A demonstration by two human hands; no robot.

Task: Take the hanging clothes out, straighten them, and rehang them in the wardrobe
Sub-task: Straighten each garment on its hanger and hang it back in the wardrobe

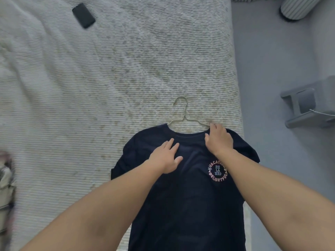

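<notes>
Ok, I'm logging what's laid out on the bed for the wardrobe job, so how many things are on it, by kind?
Dark navy printed T-shirt: 1
Thin silver wire hanger: 1
Black rectangular phone: 1
Total: 3, all on the white ribbed bedspread; something at the left edge is too blurred to count.

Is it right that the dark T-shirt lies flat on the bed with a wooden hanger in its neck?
Not quite: the head view shows the T-shirt flat on the bed, but the hanger in its neck is thin metal wire, not wood.
</notes>
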